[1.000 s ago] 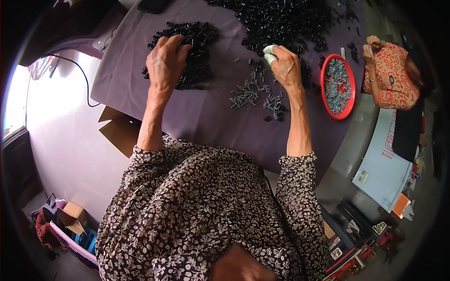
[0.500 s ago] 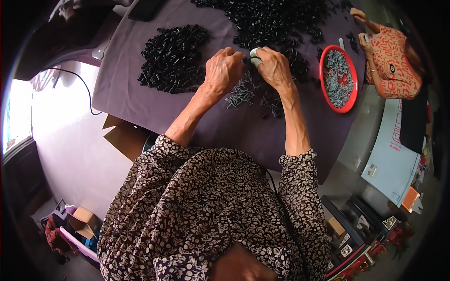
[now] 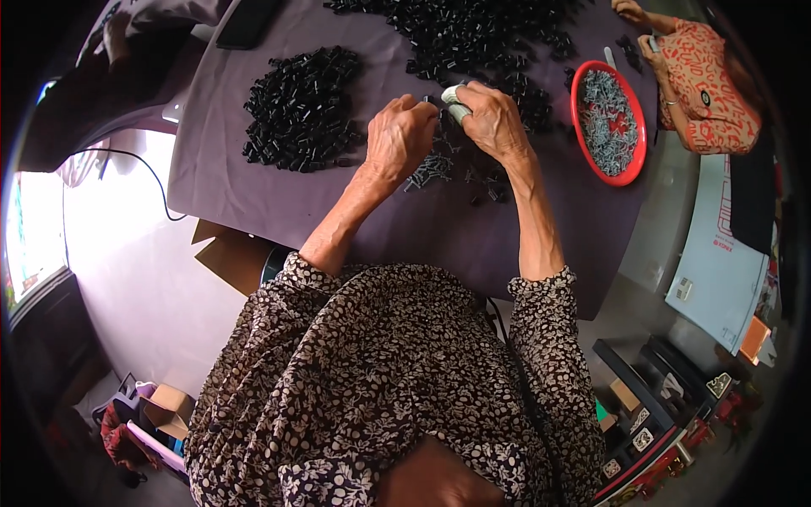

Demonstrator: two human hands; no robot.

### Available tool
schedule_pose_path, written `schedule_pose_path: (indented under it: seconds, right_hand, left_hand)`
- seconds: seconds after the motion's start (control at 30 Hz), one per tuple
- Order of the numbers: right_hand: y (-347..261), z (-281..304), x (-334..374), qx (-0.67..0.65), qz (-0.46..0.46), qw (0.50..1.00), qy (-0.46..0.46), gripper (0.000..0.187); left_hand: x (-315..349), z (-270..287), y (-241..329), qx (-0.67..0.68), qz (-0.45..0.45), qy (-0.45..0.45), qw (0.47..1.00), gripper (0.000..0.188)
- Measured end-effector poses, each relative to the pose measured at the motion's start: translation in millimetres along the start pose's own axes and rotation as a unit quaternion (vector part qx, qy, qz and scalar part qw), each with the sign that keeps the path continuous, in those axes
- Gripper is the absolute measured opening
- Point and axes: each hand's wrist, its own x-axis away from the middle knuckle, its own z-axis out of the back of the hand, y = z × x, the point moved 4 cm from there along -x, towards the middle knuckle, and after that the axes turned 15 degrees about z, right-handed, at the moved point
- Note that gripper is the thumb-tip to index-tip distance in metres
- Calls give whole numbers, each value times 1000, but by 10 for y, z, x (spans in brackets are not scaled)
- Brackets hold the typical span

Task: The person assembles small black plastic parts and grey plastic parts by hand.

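Note:
My left hand (image 3: 399, 137) is closed, with a small black plastic piece (image 3: 432, 100) just showing at its fingertips. Close beside it on the right, my right hand (image 3: 492, 121) is pinched shut, its thumb and forefinger wrapped in whitish coverings. Whatever those fingers hold is too small to make out. Below and between the hands lies a loose scatter of grey screws (image 3: 432, 171). Left of my left hand is a heap of short black plastic pieces (image 3: 300, 110). A larger heap of such pieces (image 3: 473, 38) spreads beyond both hands.
A red oval tray (image 3: 640, 148) of screws sits on the purple tablecloth (image 3: 541, 228) at right. A co-worker in a patterned orange shirt (image 3: 718, 89) has hands at the table's far right. A dark flat object (image 3: 247, 24) lies far left; an open cardboard box (image 3: 228, 258) stands below the edge.
The whole view has shifted slightly. My hands stay close together over the screws, and a dark piece now shows more plainly at my left fingertips.

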Motion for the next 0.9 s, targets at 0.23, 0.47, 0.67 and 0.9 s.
schedule_pose_path:
  seconds: [0.23, 0.47, 0.67, 0.9]
  right_hand:
    - [203, 156, 131, 37, -38, 997, 49, 15]
    - [196, 20, 62, 52, -25, 998, 1, 8]
    - [147, -10, -7, 76, -14, 997, -23, 12]
    - [224, 62, 138, -265, -140, 951, 74, 17]
  left_hand:
    - [120, 31, 30, 6, 4, -25, 1000, 10]
    - [159, -57, 110, 10, -18, -62, 998, 10]
    - [127, -36, 91, 32, -4, -58, 998, 11]
    - [62, 64, 68, 203, 143, -98, 964, 15]
